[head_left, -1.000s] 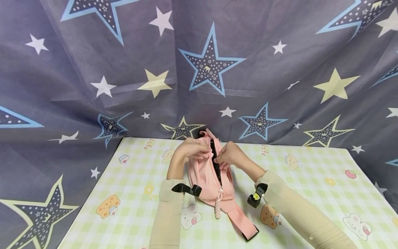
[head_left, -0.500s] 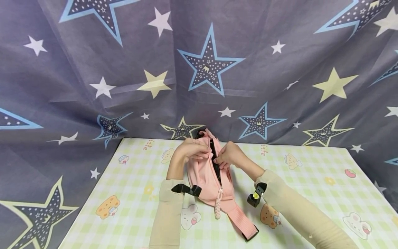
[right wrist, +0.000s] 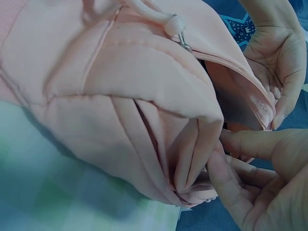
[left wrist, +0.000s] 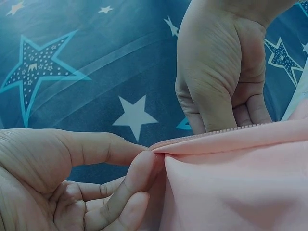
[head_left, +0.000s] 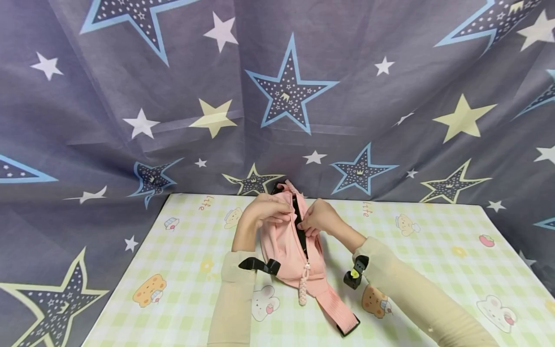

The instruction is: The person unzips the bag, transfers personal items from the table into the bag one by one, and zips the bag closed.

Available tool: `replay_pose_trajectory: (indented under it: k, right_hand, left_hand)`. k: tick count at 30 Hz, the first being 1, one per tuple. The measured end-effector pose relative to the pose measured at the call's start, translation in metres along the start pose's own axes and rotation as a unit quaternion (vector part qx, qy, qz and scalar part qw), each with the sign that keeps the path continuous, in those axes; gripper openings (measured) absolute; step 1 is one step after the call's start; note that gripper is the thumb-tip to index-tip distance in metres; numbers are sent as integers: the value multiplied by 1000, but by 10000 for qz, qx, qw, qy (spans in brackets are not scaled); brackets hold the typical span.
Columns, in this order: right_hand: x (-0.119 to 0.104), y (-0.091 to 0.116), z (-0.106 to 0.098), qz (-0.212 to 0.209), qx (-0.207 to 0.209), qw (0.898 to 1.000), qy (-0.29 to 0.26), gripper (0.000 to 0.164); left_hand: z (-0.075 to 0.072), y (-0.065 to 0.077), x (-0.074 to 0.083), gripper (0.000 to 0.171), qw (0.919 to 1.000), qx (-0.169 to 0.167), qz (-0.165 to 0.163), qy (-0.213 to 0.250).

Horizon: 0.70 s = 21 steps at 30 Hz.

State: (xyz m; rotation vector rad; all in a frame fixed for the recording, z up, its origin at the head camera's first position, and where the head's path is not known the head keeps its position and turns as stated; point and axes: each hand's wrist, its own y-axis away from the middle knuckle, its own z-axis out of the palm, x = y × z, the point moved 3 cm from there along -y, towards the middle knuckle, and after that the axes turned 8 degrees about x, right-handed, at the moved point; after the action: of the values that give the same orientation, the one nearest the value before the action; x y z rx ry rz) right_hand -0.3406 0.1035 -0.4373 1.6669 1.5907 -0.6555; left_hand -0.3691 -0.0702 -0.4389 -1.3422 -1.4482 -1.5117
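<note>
A pink waist bag lies on the table, its zipped mouth parted to show a dark inside. My left hand pinches the left zipper edge between thumb and forefinger, as the left wrist view shows. On the opposite edge, my right hand pinches the pink fabric, its thumb over the opening in the right wrist view. A braided zipper pull hangs at the near end of the zip. Below it a pink strap with a black buckle end trails over the table. What lies inside the bag cannot be made out.
The table has a green checked cover with printed cartoon animals. Behind it hangs a dark star-patterned cloth, which the bag's far end nearly meets. Black camera straps sit on both wrists.
The head view has shifted very slightly. Both hands keep their places on the bag's edges, and the opening looks the same.
</note>
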Motion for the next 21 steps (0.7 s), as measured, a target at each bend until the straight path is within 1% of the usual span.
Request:
replay_pose_trajectory:
  k: [6,14,17,21]
  right_hand:
    - [0,2,0,48,57,9999,-124,12]
    - [3,5,2,-2,-69,9993,-360,13]
    - [6,4,1,6,-165,9987,-477,13]
    - [8,2,-1,127,-334,9975,-609,14]
  left_hand:
    - [2,0,0,23,10000,47,4,2]
    - [4,0,-4,26,9999,107,-50,44]
    - [6,-2,-6,22,9999,121,-55,70]
    - [9,-4,-4,16,9998,162,-60,18]
